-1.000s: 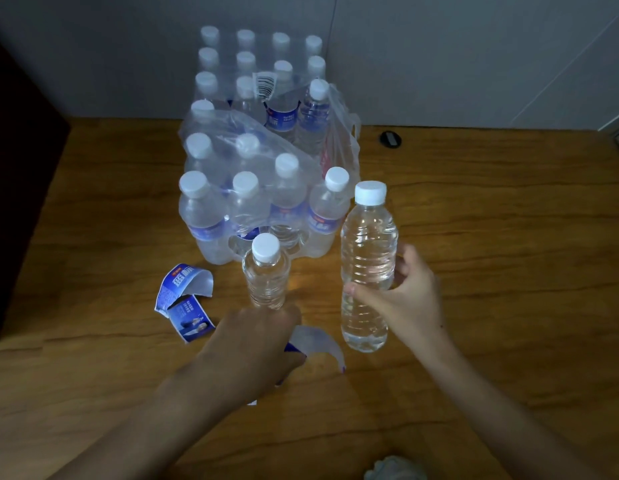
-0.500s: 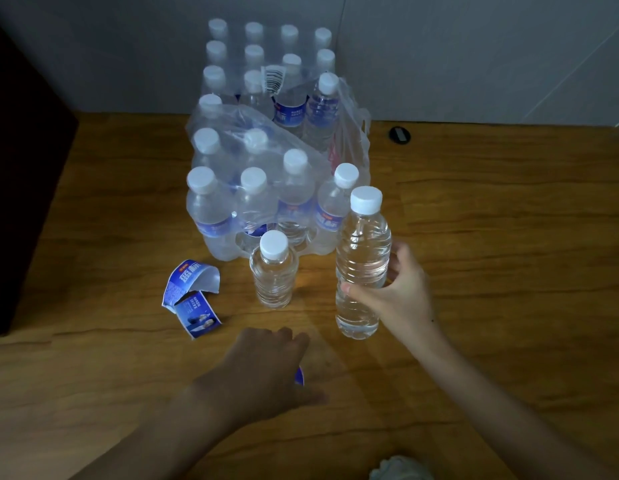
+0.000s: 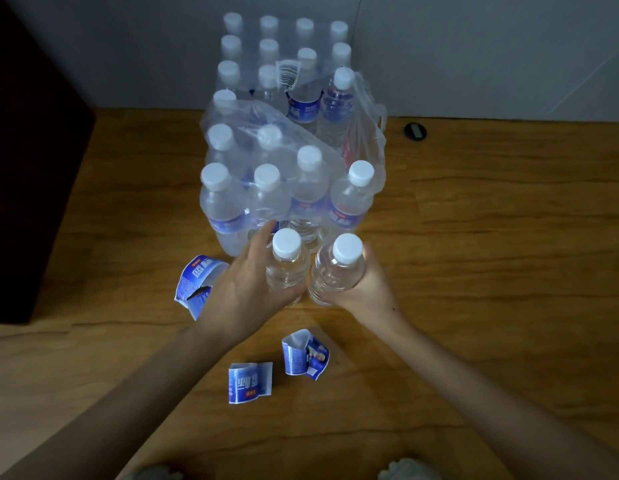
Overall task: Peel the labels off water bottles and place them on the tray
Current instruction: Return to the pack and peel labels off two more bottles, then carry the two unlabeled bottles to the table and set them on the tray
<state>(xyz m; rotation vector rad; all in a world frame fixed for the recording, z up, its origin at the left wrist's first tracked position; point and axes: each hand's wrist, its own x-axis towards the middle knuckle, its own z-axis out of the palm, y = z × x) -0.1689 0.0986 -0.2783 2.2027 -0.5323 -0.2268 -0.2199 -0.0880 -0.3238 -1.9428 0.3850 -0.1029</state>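
Two label-free clear water bottles with white caps stand side by side on the wooden floor. My left hand [image 3: 247, 289] wraps the left bare bottle [image 3: 288, 268]. My right hand [image 3: 365, 289] grips the right bare bottle [image 3: 339, 271]. Three peeled blue labels lie loose: one curled label [image 3: 197, 282] left of my left hand, a second label [image 3: 250, 382] and a third label [image 3: 304, 355] between my forearms. Just behind the hands stands the shrink-wrapped pack of labelled bottles [image 3: 287, 174], its plastic torn open. No tray is in view.
A dark cabinet side [image 3: 34, 168] stands at the left. A grey wall [image 3: 474, 50] closes the back. A small black round object [image 3: 416, 132] lies on the floor right of the pack. Shoe tips [image 3: 405, 471] show at the bottom edge.
My left hand let go of the blue label near me and moved forward onto the left bare bottle. My right hand brought its bottle left, next to the other one.
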